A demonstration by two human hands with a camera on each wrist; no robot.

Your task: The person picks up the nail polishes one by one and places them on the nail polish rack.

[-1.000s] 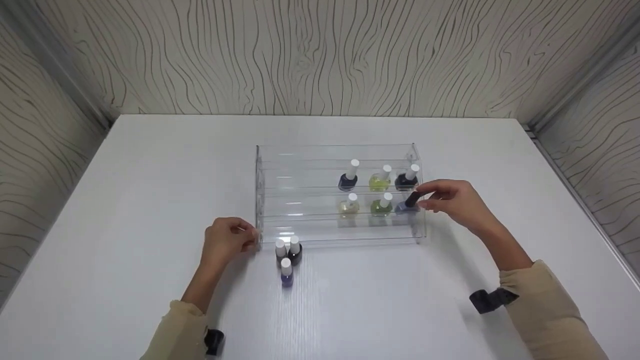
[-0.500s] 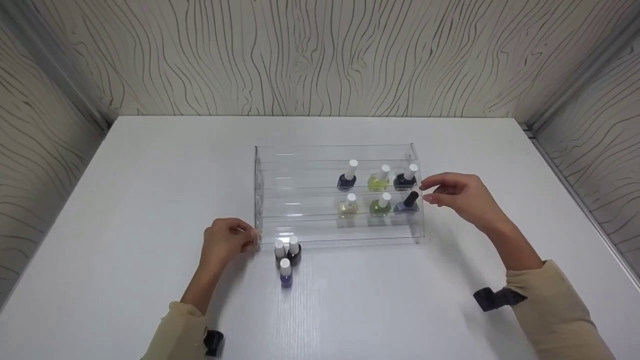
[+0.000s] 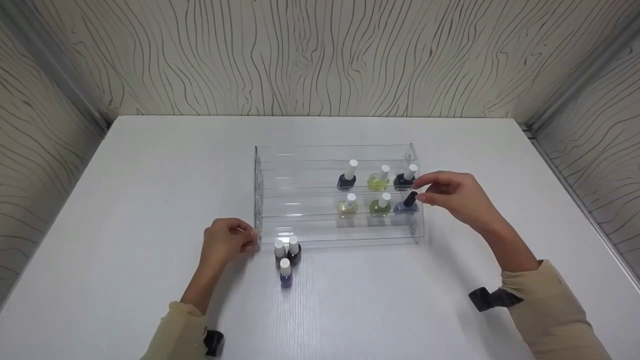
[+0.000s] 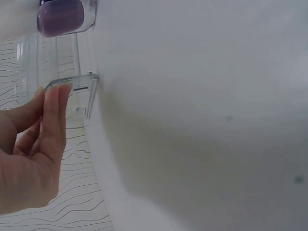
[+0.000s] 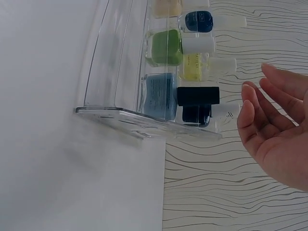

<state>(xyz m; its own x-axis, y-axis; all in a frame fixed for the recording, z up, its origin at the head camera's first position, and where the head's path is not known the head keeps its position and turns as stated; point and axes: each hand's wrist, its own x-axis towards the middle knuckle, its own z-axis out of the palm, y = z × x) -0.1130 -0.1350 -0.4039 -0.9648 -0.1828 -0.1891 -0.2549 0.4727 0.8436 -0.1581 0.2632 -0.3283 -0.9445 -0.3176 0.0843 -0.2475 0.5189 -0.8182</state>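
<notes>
A clear stepped display rack stands mid-table. My left hand pinches its front left corner between thumb and fingertips, as the left wrist view shows. On the rack's right half, nail polish bottles stand in two rows. My right hand hovers beside the right end, thumb and fingers parted around nothing. Closest to its fingertips are a blue-grey nail polish with a black cap in the lower row and a dark one with a white cap behind it. The right wrist view also has a green nail polish alongside.
Before the rack's front left corner stand a purple nail polish and two dark nail polishes, all white-capped. The white table meets a wood-patterned wall at the back, with side panels left and right.
My right hand has let go of the black-capped nail polish, drawn back rightward, then come slightly left again over the rack's end. My left hand has stayed at the rack's corner.
</notes>
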